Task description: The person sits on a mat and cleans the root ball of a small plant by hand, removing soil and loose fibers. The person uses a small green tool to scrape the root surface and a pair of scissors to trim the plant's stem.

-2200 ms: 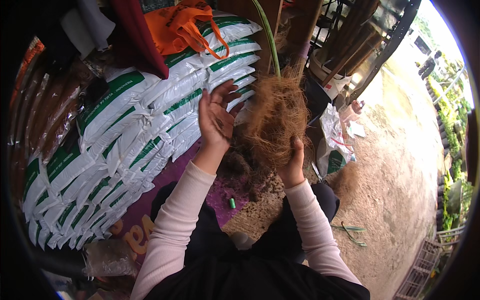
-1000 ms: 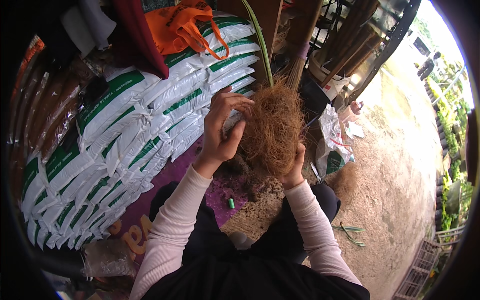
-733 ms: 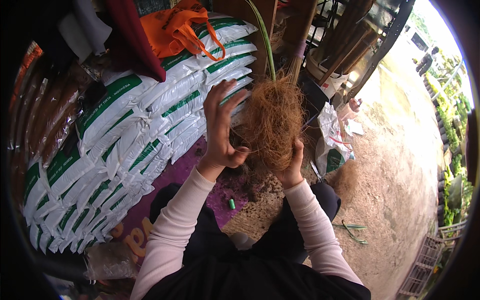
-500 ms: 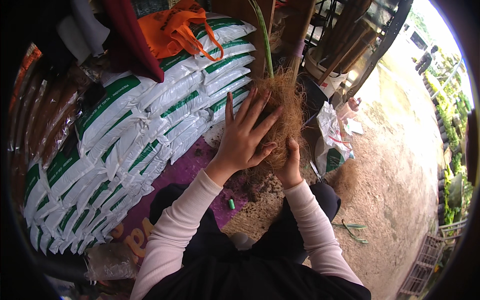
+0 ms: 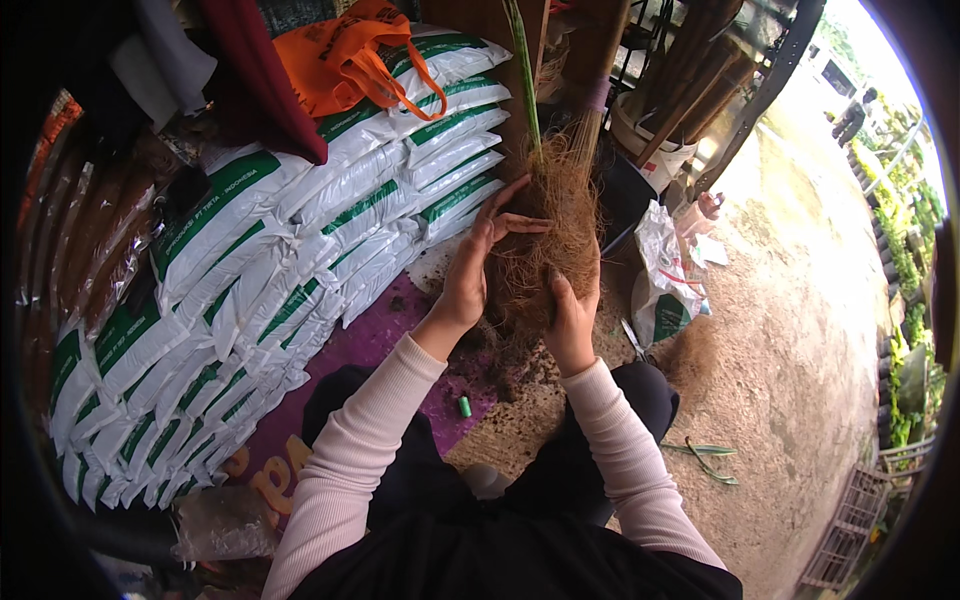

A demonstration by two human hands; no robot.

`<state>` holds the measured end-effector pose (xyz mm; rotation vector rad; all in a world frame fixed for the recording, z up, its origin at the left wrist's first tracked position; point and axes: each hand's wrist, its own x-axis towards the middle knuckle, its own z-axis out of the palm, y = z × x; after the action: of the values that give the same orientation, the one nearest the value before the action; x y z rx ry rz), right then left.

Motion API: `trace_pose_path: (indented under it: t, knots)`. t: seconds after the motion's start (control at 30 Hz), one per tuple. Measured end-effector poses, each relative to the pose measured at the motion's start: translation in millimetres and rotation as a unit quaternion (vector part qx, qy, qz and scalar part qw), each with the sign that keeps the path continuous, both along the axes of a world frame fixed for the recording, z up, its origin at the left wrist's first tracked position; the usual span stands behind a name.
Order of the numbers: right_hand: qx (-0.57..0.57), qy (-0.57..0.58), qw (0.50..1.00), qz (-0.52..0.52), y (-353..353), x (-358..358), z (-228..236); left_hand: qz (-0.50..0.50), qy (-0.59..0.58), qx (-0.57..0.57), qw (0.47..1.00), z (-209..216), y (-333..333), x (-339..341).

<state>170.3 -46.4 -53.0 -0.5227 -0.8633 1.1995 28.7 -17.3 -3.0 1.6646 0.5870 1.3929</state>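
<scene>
From the head camera I have the fibre bundle (image 5: 540,262) in front of me, held up between the two hands above the ground, with a long green leaf (image 5: 524,80) rising from its upper end. I judge it light for its bulk, soft and springy, more likely to shed strands than to slip. The rough tangle should give skin plenty of grip, but the loose outer threads would probably pull away if pinched alone. I would take hold low and around the body, palm under the weight, and spare the leaf, which looks easy to bend or snap at its base.

The right hand (image 5: 574,318) grips the lower right of the bundle: the thumb presses on the near face, and the fingers, partly hidden, wrap the right side. The left hand (image 5: 472,272) is open, its fingers extended and lightly bent, the fingertips against the bundle's left side; it steadies or brushes rather than clasps, as far as I can tell.

Beneath the hands I see dark crumbly soil (image 5: 510,375) scattered over the floor and a purple sheet (image 5: 350,350), with a small green cylinder (image 5: 464,406) nearby. Stacked white sacks (image 5: 300,225) stand to the left.
</scene>
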Motion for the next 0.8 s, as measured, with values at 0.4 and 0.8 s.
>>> trace_pose_path:
  t: [0.4,0.8]
  knots:
    - [0.003,-0.062,0.998,-0.031,2.9,-9.7,-0.1,0.248,-0.04,0.007,0.968,-21.3,11.5,11.7]
    - [0.068,-0.165,0.982,-0.066,4.2,-16.1,-0.4,0.325,0.152,0.309,0.881,21.2,0.4,-12.7]
